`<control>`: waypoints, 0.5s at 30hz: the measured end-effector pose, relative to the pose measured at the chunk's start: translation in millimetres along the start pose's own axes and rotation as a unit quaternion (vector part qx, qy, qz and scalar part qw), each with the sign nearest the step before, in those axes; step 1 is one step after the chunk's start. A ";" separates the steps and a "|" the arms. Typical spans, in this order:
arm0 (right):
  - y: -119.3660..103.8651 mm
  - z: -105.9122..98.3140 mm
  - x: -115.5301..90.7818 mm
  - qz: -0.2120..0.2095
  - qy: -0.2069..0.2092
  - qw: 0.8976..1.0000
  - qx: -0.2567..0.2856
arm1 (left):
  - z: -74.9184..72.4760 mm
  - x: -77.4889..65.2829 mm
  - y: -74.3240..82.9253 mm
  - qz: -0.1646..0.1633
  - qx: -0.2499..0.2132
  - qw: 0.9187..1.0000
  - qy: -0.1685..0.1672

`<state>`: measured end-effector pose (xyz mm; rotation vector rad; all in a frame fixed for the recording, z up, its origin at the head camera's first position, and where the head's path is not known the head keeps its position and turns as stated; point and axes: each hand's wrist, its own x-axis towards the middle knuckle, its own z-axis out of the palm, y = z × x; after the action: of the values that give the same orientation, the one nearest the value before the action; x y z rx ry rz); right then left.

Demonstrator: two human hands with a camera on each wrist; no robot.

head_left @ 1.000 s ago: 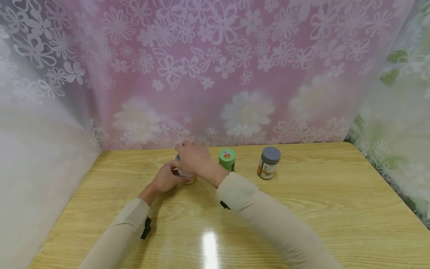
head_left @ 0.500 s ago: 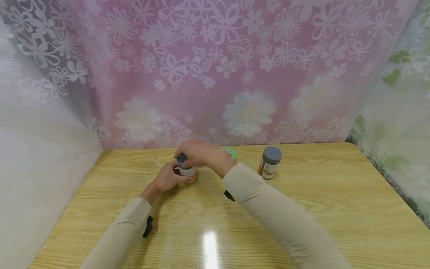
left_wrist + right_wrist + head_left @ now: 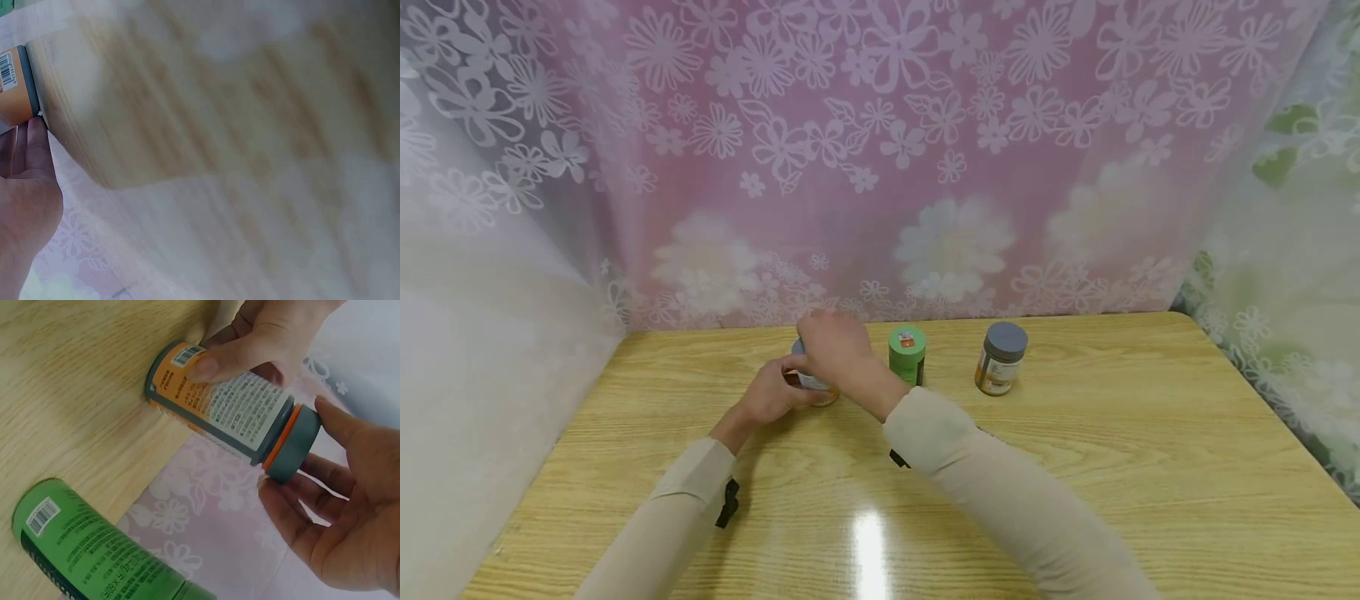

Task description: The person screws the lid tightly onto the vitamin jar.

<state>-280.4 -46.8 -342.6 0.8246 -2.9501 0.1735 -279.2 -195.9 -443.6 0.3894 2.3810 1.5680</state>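
Note:
A supplement jar (image 3: 225, 403) with an orange-and-white label stands on the table. Its dark grey lid (image 3: 295, 447) has an orange ring just beneath it. My left hand (image 3: 769, 392) grips the body of the jar, its thumb lying across the label in the right wrist view. From above, my right hand (image 3: 837, 343) holds the lid with thumb and fingers round its rim. In the head view that hand hides most of the lid. Only the jar's orange lower part (image 3: 17, 90) and some left fingers show in the left wrist view.
A green bottle (image 3: 907, 358) with a light green cap stands just right of the held jar. Farther right is another grey-lidded jar (image 3: 1000, 360). Behind the wooden table (image 3: 1075, 450) hangs a pink floral curtain (image 3: 865, 242).
My right hand has turned on the lid: half a second ago the lid showed beneath it, and now the hand covers most of it again. The left hand keeps its hold.

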 end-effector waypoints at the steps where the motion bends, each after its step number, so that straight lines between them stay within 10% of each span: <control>1: -0.9 0.4 -0.3 0.005 0.002 1.000 -0.011 | -0.1 -1.6 3.8 -0.003 -0.003 1.000 0.002; 9: 4.2 1.9 -2.2 0.000 -0.044 0.999 -0.002 | 1.7 -10.2 19.2 -0.009 -0.044 0.999 -0.013; 15: 15.3 -14.7 -0.2 -0.152 -0.114 0.981 0.037 | 0.1 -8.5 20.5 0.013 -0.005 1.000 -0.015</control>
<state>-287.6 -31.8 -329.4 1.3787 -2.9840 0.1819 -269.7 -191.1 -424.2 0.4404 2.3527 1.5736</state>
